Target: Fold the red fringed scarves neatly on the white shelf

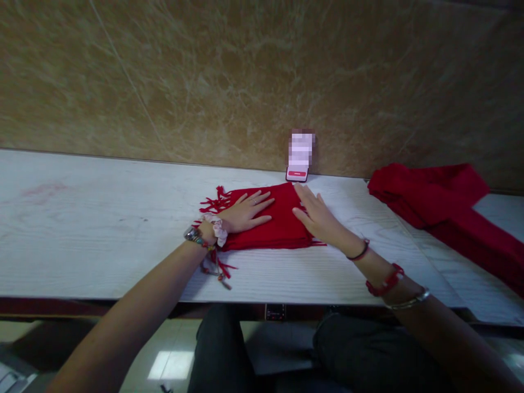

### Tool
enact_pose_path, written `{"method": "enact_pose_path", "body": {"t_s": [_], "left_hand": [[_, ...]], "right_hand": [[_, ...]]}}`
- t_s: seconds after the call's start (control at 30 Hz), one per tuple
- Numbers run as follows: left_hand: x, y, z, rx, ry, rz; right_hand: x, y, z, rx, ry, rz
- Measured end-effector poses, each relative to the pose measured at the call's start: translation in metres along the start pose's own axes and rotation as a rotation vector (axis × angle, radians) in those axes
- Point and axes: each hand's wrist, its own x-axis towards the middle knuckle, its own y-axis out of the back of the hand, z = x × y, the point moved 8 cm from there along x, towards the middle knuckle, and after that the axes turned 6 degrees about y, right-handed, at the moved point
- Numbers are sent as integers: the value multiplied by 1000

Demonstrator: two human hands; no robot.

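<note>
A red scarf [280, 218] lies folded into a flat rectangle on the white table, its fringe sticking out at the left and a few strands at the lower right. My left hand [244, 212] rests flat on the scarf's left half with fingers spread. At the right edge of the scarf is my right hand [316, 214], fingers stretched out and thumb apart, pointing up and left over the cloth. Whether its palm presses on the scarf I cannot tell. Neither hand grasps anything.
A lit phone [300, 155] leans against the brown marbled wall [204, 82] behind the scarf. More red cloth [434, 204] lies heaped along the right side of the white table [82, 229]. My knees are below the table's front edge.
</note>
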Motion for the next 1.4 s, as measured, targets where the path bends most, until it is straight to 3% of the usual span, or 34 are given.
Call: {"method": "enact_pose_path", "body": {"t_s": [0.07,0.17,0.33,0.47,0.57,0.67,0.77,0.87,0.97,1.17,1.4], "left_hand": [[0,-2,-4,-7,1,-21],[0,-3,-22,-15,57,-28],[-2,-4,-70,-9,310,-8],[-9,6,-91,36,468,62],[-9,21,-76,59,412,155],[-7,31,-37,52,203,222],[-9,25,10,34,-82,155],[-15,11,40,27,-226,25],[-17,3,49,26,-247,-31],[-18,-3,47,63,-244,-20],[-7,20,57,-12,-209,-93]], "right_hand": [[-1,-10,-18,-55,63,-112],[-7,-26,-23,-129,69,-252],[-12,-24,2,-167,8,-311],[-11,-1,34,-128,-77,-260],[-15,14,55,-113,-167,-229],[-28,9,60,-92,-195,-307],[-40,-5,52,-79,-161,-347],[-43,-13,41,-81,-90,-291],[-43,-19,35,-96,-44,-260],[-44,-23,26,-204,23,-283],[-43,-17,24,-174,16,-297]]}}
